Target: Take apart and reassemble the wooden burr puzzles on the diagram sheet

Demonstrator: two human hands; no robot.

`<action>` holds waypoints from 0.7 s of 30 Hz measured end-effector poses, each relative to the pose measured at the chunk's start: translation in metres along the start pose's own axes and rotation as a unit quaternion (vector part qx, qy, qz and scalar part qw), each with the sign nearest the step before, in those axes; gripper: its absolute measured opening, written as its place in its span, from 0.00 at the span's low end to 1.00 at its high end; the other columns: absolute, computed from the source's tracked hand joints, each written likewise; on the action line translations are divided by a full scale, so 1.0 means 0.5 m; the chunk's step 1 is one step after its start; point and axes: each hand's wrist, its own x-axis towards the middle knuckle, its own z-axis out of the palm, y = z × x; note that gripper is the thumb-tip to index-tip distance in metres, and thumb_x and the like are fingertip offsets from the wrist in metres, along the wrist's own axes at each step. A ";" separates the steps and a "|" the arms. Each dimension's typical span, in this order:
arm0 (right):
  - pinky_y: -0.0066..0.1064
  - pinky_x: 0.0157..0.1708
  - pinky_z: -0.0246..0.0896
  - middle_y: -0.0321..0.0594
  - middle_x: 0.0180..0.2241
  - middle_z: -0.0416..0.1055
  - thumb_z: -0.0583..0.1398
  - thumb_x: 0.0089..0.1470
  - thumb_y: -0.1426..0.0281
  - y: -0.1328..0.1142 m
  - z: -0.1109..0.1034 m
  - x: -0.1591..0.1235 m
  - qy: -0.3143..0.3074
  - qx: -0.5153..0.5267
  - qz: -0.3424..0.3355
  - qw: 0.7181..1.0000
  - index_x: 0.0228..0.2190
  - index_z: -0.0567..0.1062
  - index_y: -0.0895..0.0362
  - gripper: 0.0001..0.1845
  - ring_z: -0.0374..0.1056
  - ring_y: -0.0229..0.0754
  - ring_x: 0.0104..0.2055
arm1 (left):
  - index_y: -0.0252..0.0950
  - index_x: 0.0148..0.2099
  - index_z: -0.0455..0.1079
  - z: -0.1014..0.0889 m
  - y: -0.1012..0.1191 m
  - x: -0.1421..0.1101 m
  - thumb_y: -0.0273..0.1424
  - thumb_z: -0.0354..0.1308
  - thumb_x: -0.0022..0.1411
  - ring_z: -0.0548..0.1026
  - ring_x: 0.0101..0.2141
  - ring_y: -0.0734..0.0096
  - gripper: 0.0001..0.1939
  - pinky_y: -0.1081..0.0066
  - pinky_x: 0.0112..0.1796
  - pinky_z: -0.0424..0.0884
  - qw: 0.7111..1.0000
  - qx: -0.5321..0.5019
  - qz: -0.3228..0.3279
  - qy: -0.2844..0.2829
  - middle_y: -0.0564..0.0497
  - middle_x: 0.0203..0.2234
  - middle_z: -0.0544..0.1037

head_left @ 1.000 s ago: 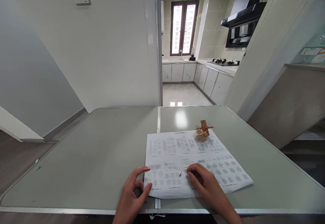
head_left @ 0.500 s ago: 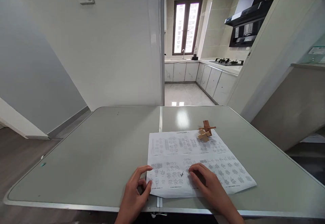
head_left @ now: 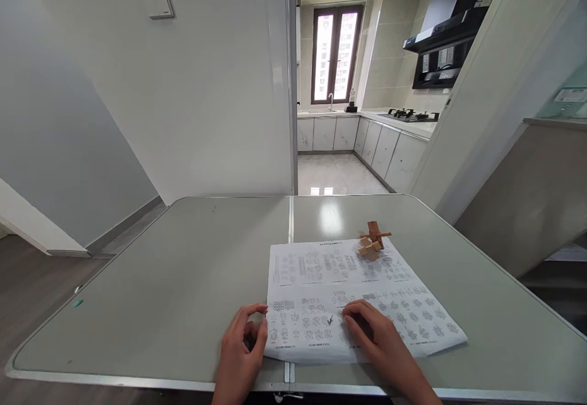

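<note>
A white printed sheet (head_left: 298, 292) covered in rows of small diagrams lies on the table, its front edge slightly raised. My left hand (head_left: 241, 347) is at the sheet's left edge, fingers curved and the thumb apart from the index finger. Over the right half of the paper rests my right hand (head_left: 378, 334), fingers bent, thumb apart and nothing between them. A dark tick mark (head_left: 330, 320) shows just left of its fingertips. On the sheet's far right corner sits an interlocking wooden puzzle (head_left: 370, 250), with lighter pieces in front of reddish-brown ones.
The grey-green folding table (head_left: 183, 295) has a metal rim and a centre seam. A small teal bit (head_left: 78, 303) lies near its left edge. Beyond, a doorway opens onto a kitchen with a gas hob (head_left: 408, 115). A wall (head_left: 220, 105) stands behind the table's left half.
My left hand has shifted slightly left, its fingertips drawing back from over the paper to its edge. My right hand has barely moved. The view has tilted up a little.
</note>
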 end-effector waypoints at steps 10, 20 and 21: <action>0.36 0.44 0.68 0.43 0.40 0.77 0.55 0.70 0.58 -0.009 -0.001 0.000 0.011 -0.001 -0.001 1.000 0.38 0.77 0.52 0.15 0.74 0.48 0.43 | 0.40 0.47 0.75 -0.003 0.023 0.002 0.48 0.57 0.66 0.70 0.23 0.67 0.19 0.71 0.27 0.67 0.999 0.020 0.005 -0.025 0.55 0.23 0.70; 0.38 0.45 0.69 0.45 0.40 0.77 0.54 0.70 0.56 -0.006 -0.001 0.001 0.007 -0.007 -0.004 1.000 0.38 0.77 0.52 0.17 0.74 0.49 0.43 | 0.40 0.47 0.75 -0.004 0.015 0.000 0.48 0.58 0.65 0.65 0.21 0.69 0.18 0.72 0.26 0.65 0.999 0.020 0.008 -0.034 0.59 0.18 0.64; 0.38 0.45 0.70 0.45 0.40 0.78 0.54 0.70 0.56 -0.006 -0.002 0.001 0.008 -0.007 -0.004 1.000 0.38 0.77 0.52 0.17 0.74 0.50 0.43 | 0.40 0.47 0.75 -0.006 0.015 0.000 0.48 0.59 0.65 0.66 0.21 0.69 0.19 0.72 0.27 0.65 0.999 0.016 0.009 -0.041 0.59 0.18 0.64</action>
